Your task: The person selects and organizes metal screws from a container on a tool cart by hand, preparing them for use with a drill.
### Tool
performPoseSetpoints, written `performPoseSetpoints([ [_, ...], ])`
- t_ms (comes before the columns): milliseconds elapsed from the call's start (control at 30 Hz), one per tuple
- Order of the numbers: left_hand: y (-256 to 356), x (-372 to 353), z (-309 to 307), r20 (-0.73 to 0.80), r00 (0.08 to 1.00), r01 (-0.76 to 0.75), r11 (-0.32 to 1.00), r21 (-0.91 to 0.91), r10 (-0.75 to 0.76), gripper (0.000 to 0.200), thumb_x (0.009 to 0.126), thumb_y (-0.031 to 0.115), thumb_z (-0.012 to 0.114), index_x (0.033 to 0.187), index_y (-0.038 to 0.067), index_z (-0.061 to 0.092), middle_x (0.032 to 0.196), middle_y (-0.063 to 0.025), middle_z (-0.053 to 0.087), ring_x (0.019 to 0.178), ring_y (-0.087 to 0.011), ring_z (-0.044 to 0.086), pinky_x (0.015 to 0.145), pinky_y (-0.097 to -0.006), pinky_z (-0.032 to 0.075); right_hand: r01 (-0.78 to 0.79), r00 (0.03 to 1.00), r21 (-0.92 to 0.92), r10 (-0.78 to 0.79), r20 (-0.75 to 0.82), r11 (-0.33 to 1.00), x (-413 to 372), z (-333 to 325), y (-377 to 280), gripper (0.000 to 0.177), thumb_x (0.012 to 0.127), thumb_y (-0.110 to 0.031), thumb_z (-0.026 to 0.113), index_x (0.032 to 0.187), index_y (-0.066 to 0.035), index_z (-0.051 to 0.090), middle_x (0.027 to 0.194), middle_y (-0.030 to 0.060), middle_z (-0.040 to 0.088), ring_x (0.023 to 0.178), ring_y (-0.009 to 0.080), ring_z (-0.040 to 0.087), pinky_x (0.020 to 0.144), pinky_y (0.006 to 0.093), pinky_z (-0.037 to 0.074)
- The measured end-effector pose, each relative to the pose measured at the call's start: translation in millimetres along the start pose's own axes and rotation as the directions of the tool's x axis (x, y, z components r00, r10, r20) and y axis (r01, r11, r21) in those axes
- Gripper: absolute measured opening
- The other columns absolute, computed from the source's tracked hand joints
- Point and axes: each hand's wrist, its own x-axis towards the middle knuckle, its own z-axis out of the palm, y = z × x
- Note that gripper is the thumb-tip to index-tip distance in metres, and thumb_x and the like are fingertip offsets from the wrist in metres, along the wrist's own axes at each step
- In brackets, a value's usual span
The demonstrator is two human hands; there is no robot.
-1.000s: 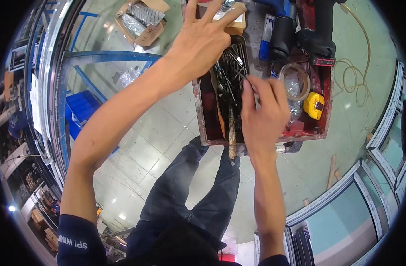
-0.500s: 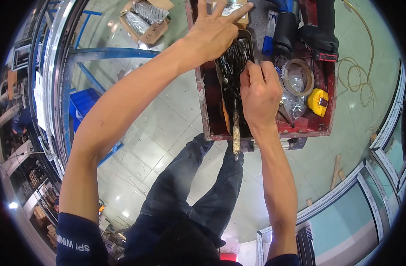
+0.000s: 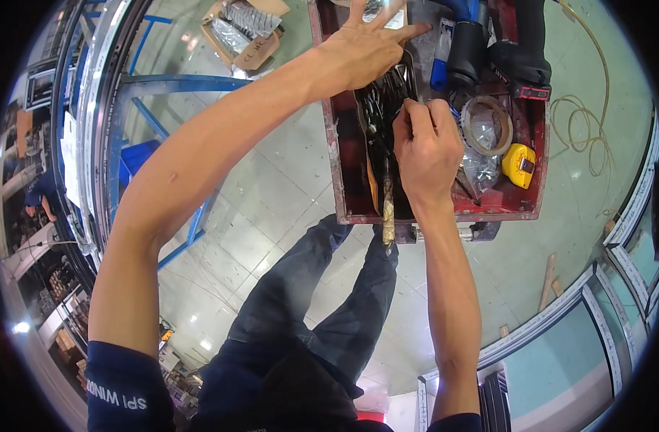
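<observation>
My left hand (image 3: pixel 365 47) reaches over the far end of a red toolbox (image 3: pixel 437 213). Its fingers are spread, and it lies across the top of a narrow holder filled with dark slender metal pieces (image 3: pixel 383 101). My right hand (image 3: pixel 429 147) is closed, fingers curled downward at the right side of those pieces. Whatever its fingertips pinch, if anything, is hidden. Left of my right wrist, a tool with a worn, tape-like handle (image 3: pixel 388 216) sticks out over the box's near edge.
Right of my right hand lie a tape roll (image 3: pixel 486 126), a yellow tape measure (image 3: pixel 518 165) and cordless power tools (image 3: pixel 524 65). An open cardboard box (image 3: pixel 247 36) sits on the floor beside a blue metal frame (image 3: pixel 185 84). Window frames (image 3: pixel 545 324) stand at lower right; a person (image 3: pixel 41 194) bends at far left.
The view has shifted slightly. Both hands stay at nearly the same spots over the toolbox, the right one still curled. At far left, the other person's arm now shows.
</observation>
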Motion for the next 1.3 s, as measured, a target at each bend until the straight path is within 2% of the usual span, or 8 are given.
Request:
performPoseSetpoints([
  [200,-16.3,-19.0,-42.3,0.045,0.994,-0.092,0.993,-0.075,0.095,0.027,0.096,0.020,0.058,0.109,0.007,0.078,0.164,-0.0093,0.037,0.152,-0.0416,0.029,0.119,-0.0766,0.011,-0.312,0.942,0.241,0.332,-0.047,0.919,3.2,-20.8,-11.9,0.015,0.092,-0.007,0.074,0.105,-0.001,0.070,0.088,0.0074,0.062,0.079,0.0196,0.063,0.067,0.0316,0.051],
  [233,-22.6,-22.9,-43.8,-0.156,0.986,-0.081,0.979,-0.188,0.052,0.027,0.096,0.019,0.060,0.117,0.009,0.075,0.165,-0.0089,0.035,0.153,-0.0421,0.027,0.119,-0.0750,0.011,-0.416,0.896,0.305,0.443,-0.023,0.857,1.8,-30.1,-16.0,0.014,0.095,-0.009,0.073,0.107,-0.001,0.070,0.089,0.0060,0.064,0.079,0.0168,0.063,0.068,0.0295,0.051],
  [333,-36.1,-43.2,-81.8,0.040,0.999,0.024,0.940,-0.341,-0.011,0.031,0.094,0.017,0.066,0.125,0.015,0.068,0.161,-0.0086,0.036,0.150,-0.0393,0.024,0.121,-0.0691,0.010,-0.600,0.627,0.697,0.772,0.103,0.394,-6.7,-40.7,-18.2,0.014,0.099,-0.014,0.072,0.106,-0.002,0.072,0.090,-0.0009,0.064,0.071,0.0069,0.053,0.062,0.0231,0.043],
  [433,-34.0,-60.7,-94.2,-0.082,0.992,0.041,0.855,-0.517,-0.098,0.009,0.092,0.013,0.070,0.099,0.009,0.067,0.127,-0.0051,0.067,0.124,-0.0225,0.057,0.119,-0.0543,0.020,-0.589,0.579,0.787,0.774,0.256,0.180,5.5,-56.1,-34.6,0.019,0.100,-0.015,0.071,0.111,0.000,0.070,0.100,0.0038,0.071,0.085,0.0093,0.065,0.075,0.0243,0.054],
  [667,-22.1,-72.2,-116.6,0.057,0.987,0.151,0.732,-0.664,-0.153,0.006,0.097,0.012,0.068,0.102,0.009,0.066,0.106,-0.0016,0.070,0.110,-0.0201,0.063,0.115,-0.0475,0.031,-0.573,0.595,0.818,0.661,0.457,-0.050,19.5,-61.2,-71.0,0.018,0.099,-0.007,0.070,0.112,0.005,0.071,0.098,0.0129,0.074,0.086,0.0179,0.074,0.079,0.0301,0.062],
  [800,-2.1,-75.8,-94.7,0.196,0.894,0.202,-0.029,-0.979,-0.404,0.017,0.098,0.010,0.068,0.114,0.005,0.069,0.119,-0.0081,0.071,0.108,-0.0175,0.066,0.104,-0.0380,0.048,-0.564,0.558,0.822,0.697,0.449,-0.077,19.4,-67.1,-78.9,0.021,0.099,-0.009,0.070,0.113,0.008,0.070,0.094,0.0143,0.074,0.082,0.0185,0.074,0.078,0.0296,0.062],
  [900,53.0,-67.0,-93.2,0.450,0.779,0.090,-0.634,-0.768,-0.436,0.034,0.101,0.014,0.066,0.132,0.000,0.064,0.134,-0.0176,0.066,0.109,-0.0199,0.068,0.100,-0.0358,0.054,-0.533,0.530,0.833,0.710,0.464,-0.148,16.9,-68.0,-83.4,0.023,0.100,-0.011,0.069,0.113,0.008,0.070,0.094,0.0141,0.074,0.081,0.0183,0.074,0.077,0.0292,0.062],
  [1300,71.9,-67.4,-102.6,0.645,0.687,0.054,-0.862,-0.504,-0.334,0.034,0.107,0.026,0.058,0.124,-0.003,0.068,0.117,-0.0148,0.073,0.091,-0.0149,0.072,0.075,-0.0252,0.060,-0.541,0.542,0.767,0.554,0.632,-0.346,10.7,-80.7,-79.8,0.037,0.110,-0.024,0.052,0.124,0.008,0.065,0.101,0.0175,0.074,0.088,0.0222,0.074,0.080,0.0315,0.060],
])
